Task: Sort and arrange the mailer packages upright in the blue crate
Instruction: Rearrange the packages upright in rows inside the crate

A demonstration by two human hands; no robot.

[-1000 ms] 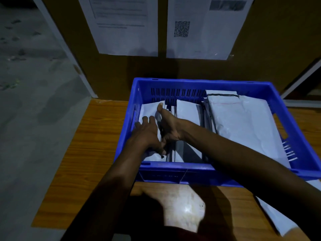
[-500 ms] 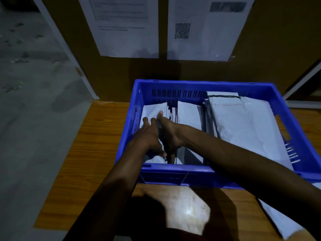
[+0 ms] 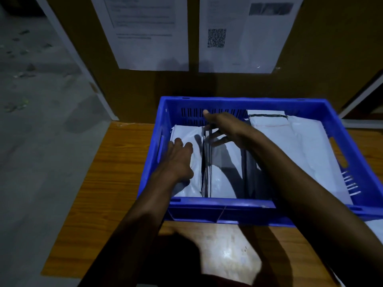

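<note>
"Head view, then: where is the blue crate (image 3: 248, 213) sitting?"

"It is sitting on the wooden desk (image 3: 116, 183), filling the centre and right of the frame, and a brown board (image 3: 321, 59) is standing behind it."

"And the mailers?"

"A row is standing on edge in the crate's left half. The leftmost white mailer (image 3: 186, 134) is leaning at the far left, thin dark mailers (image 3: 207, 162) are standing just beside it, and a middle white mailer (image 3: 226, 183) is standing to their right. Some large white mailers (image 3: 300, 152) are lying tilted across the right half."

"What is the left hand doing?"

"The left hand (image 3: 178, 160) is lying flat on the leftmost white mailer, fingers straight, gripping nothing."

"The right hand?"

"The right hand (image 3: 226, 129) is hovering over the row near the crate's far wall, fingers spread wide and thumb pointing up-frame, holding nothing. Its fingertips are reaching the dark mailers' top edges. Whether they are touching, I cannot tell."

"Anything else?"

"Two printed sheets (image 3: 149, 38), one carrying a QR code (image 3: 216, 38), are hanging on the board at the top of the frame. A loose mailer (image 3: 376, 230) is lying on the desk at the lower right edge."
</note>
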